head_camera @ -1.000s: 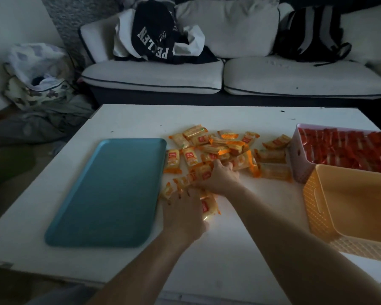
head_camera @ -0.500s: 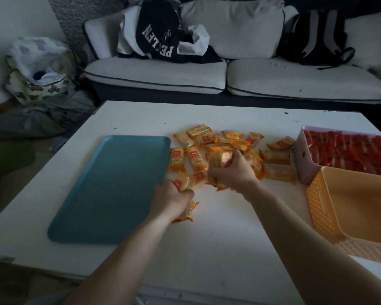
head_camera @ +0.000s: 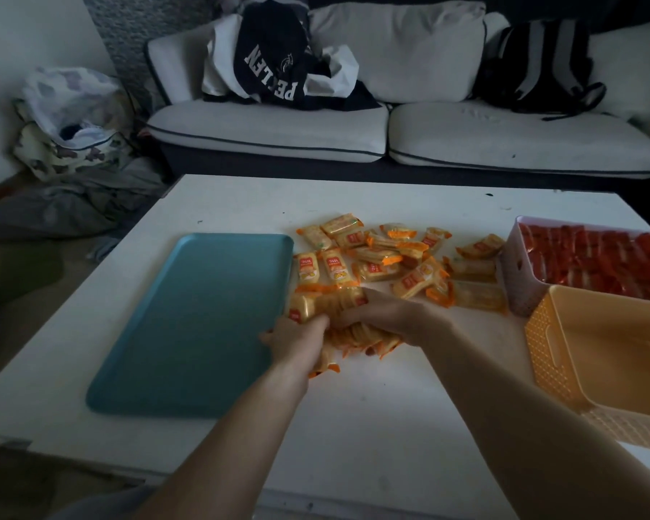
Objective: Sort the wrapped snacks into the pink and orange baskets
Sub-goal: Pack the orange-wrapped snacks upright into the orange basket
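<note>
Wrapped snacks (head_camera: 329,305) sit bunched between the left hand (head_camera: 297,341) and right hand (head_camera: 381,313), both curled round them. That overfull, slippery bundle may spill before reaching the orange basket (head_camera: 545,343) to the right. A loose pile (head_camera: 383,253) lies beyond.

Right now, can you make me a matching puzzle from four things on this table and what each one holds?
1 pink basket
2 orange basket
3 blue tray
4 left hand and right hand

a orange snacks, gripped as a bundle
b red packets, filling it
c nothing on it
d no snacks visible inside

Pairs: 1-b, 2-d, 3-c, 4-a
</note>
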The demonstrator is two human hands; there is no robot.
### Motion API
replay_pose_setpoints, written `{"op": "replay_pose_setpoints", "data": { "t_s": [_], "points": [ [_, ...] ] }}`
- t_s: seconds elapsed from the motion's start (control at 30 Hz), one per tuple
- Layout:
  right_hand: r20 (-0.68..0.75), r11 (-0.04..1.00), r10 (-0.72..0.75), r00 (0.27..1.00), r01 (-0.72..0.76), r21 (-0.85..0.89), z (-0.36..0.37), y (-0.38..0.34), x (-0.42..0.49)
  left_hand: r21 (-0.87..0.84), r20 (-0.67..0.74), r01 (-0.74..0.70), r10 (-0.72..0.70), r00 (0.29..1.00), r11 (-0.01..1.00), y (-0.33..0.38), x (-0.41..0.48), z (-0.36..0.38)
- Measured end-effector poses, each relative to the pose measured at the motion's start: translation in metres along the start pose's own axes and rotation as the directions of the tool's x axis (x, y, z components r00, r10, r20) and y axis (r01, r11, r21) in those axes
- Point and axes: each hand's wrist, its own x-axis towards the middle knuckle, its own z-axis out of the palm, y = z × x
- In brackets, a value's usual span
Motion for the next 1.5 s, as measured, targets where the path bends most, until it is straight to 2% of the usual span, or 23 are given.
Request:
{"op": "replay_pose_setpoints", "data": {
  "t_s": [0.1, 0.27, 0.37, 0.47, 0.63, 0.77, 0.87, 0.93, 1.0, 1.07, 1.13, 1.17, 1.2, 1.27, 1.3, 1.33, 1.37, 1.43, 1.5],
  "points": [
    [0.058, 0.963, -0.018, 0.998, 0.002, 0.27, 0.007, 0.013, -0.011, -0.165, 0.009, 0.047, -0.046, 0.999, 0.985, -0.004, -0.002, -0.002],
    [-0.058, 0.872, -0.061, 0.996, 0.082, 0.483, 0.019, 0.023, -0.034, -0.273, 0.051, 0.01, 0.005, 0.999, 0.962, 0.005, -0.029, -0.003],
    [-0.134, 0.857, -0.062, 0.989, 0.121, 0.5, 0.017, 0.022, -0.055, -0.285, 0.048, -0.021, 0.037, 0.998, 0.958, 0.015, -0.052, 0.003],
    [-0.257, 0.852, -0.068, 0.964, 0.19, 0.487, 0.0, 0.022, -0.091, -0.284, 0.089, -0.113, 0.143, 0.986, 0.952, 0.029, -0.077, 0.018],
    [-0.478, 0.859, -0.147, 0.866, 0.352, 0.373, -0.063, 0.039, -0.174, -0.363, 0.239, -0.213, 0.311, 0.92, 0.907, 0.062, -0.133, 0.081],
    [-0.625, 0.859, -0.131, 0.769, 0.403, 0.316, -0.122, 0.086, -0.238, -0.356, 0.403, -0.235, 0.376, 0.834, 0.904, 0.08, -0.186, 0.163],
    [-0.658, 0.861, -0.015, 0.753, 0.345, 0.374, -0.15, 0.126, -0.264, -0.291, 0.506, -0.296, 0.409, 0.76, 0.91, 0.081, -0.208, 0.214],
    [-0.644, 0.894, 0.069, 0.761, 0.238, 0.378, -0.164, 0.145, -0.27, -0.184, 0.571, -0.355, 0.394, 0.721, 0.917, 0.08, -0.209, 0.235],
    [-0.649, 0.95, 0.092, 0.755, 0.129, 0.284, -0.178, 0.155, -0.271, -0.085, 0.598, -0.421, 0.384, 0.703, 0.903, 0.078, -0.2, 0.245],
    [-0.738, 0.994, 0.089, 0.669, -0.012, 0.109, -0.192, 0.159, -0.27, -0.085, 0.606, -0.486, 0.432, 0.668, 0.87, 0.076, -0.193, 0.241],
    [-0.818, 0.994, 0.073, 0.571, -0.112, 0.011, -0.204, 0.161, -0.269, -0.064, 0.583, -0.6, 0.518, 0.626, 0.797, 0.073, -0.189, 0.232],
    [-0.835, 0.989, 0.067, 0.547, -0.145, -0.016, -0.208, 0.162, -0.267, 0.006, 0.559, -0.693, 0.572, 0.6, 0.721, 0.07, -0.185, 0.229],
    [-0.841, 0.978, 0.061, 0.538, -0.199, -0.057, -0.21, 0.165, -0.263, 0.109, 0.545, -0.799, 0.637, 0.545, 0.591, 0.067, -0.182, 0.223],
    [-0.815, 0.93, 0.072, 0.575, -0.334, -0.153, -0.211, 0.176, -0.255, 0.284, 0.597, -0.914, 0.693, 0.404, 0.288, 0.062, -0.174, 0.214],
    [-0.786, 0.897, 0.097, 0.61, -0.395, -0.196, -0.209, 0.18, -0.252, 0.319, 0.652, -0.932, 0.674, 0.347, 0.172, 0.059, -0.171, 0.21],
    [-0.767, 0.86, 0.112, 0.632, -0.449, -0.244, -0.206, 0.182, -0.249, 0.327, 0.697, -0.939, 0.645, 0.314, 0.103, 0.057, -0.168, 0.205],
    [-0.762, 0.825, 0.103, 0.639, -0.483, -0.293, -0.203, 0.181, -0.248, 0.328, 0.724, -0.942, 0.621, 0.299, 0.071, 0.054, -0.165, 0.199],
    [-0.792, 0.787, -0.015, 0.61, -0.481, -0.385, -0.192, 0.169, -0.247, 0.323, 0.74, -0.945, 0.61, 0.282, 0.045, 0.047, -0.158, 0.185],
    [-0.769, 0.829, -0.148, 0.622, -0.347, -0.439, -0.175, 0.153, -0.244, 0.329, 0.739, -0.943, 0.608, 0.291, 0.052, 0.04, -0.151, 0.169]
  ]
}}
